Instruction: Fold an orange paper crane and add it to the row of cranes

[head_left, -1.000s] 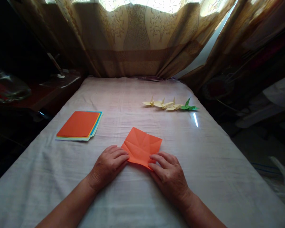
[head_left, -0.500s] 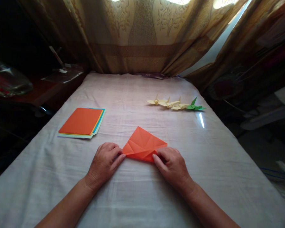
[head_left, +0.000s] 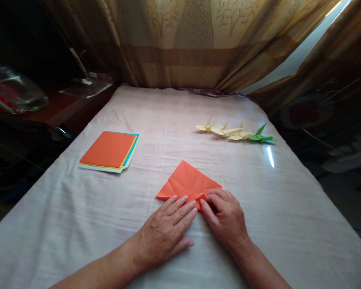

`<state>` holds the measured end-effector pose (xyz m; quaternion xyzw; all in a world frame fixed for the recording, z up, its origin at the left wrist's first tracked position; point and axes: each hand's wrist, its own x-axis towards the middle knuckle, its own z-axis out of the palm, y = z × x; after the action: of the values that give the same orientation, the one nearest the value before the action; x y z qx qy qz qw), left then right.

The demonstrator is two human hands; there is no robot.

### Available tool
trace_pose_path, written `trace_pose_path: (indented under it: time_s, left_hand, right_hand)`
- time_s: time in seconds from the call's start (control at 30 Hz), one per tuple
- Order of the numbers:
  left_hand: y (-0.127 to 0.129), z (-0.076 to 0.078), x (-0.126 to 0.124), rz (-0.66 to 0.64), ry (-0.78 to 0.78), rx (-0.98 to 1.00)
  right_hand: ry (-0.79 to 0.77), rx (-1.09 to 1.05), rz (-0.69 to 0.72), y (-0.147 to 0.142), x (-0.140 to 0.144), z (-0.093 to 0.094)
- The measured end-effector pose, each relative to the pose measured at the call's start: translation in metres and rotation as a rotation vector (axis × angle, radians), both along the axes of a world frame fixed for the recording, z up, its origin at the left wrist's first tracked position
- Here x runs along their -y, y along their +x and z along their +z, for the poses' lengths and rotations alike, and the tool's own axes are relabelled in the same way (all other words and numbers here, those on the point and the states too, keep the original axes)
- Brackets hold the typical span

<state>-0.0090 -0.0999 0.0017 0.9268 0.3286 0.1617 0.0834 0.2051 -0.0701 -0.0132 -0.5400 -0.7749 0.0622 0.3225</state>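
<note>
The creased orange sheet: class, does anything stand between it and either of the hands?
Nothing visible does. The left hand touches the near part of the creased orange sheet, and the right hand pinches its near right side. The paper stack and the folded cranes lie farther off, apart from both.

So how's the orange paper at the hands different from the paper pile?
The orange paper is creased and partly folded; the paper pile looks flat and smooth on top. The orange paper shows one colour; the paper pile shows several. Both are on the pale cloth.
</note>
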Motion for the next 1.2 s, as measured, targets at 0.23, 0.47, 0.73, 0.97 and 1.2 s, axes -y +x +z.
trace_pose_path:
  time_s: [0.23,0.47,0.73,0.97,1.2]
  left_hand:
    - [-0.003,-0.003,0.002,0.037,-0.102,-0.005]
    - [-0.003,-0.004,0.001,0.051,-0.163,-0.002]
    - [-0.006,-0.003,0.002,0.077,-0.189,-0.034]
    - [-0.012,-0.001,0.002,0.079,-0.216,-0.029]
    - [-0.012,-0.001,0.002,0.073,-0.222,-0.03]
  right_hand:
    - [-0.008,-0.023,0.004,0.001,-0.001,-0.001]
    - [-0.023,-0.028,0.012,0.001,-0.001,-0.001]
    - [-0.021,-0.029,0.013,0.002,-0.002,-0.002]
    - [-0.022,-0.027,0.009,0.002,-0.001,-0.002]
    - [-0.008,-0.024,0.014,0.002,-0.002,-0.001]
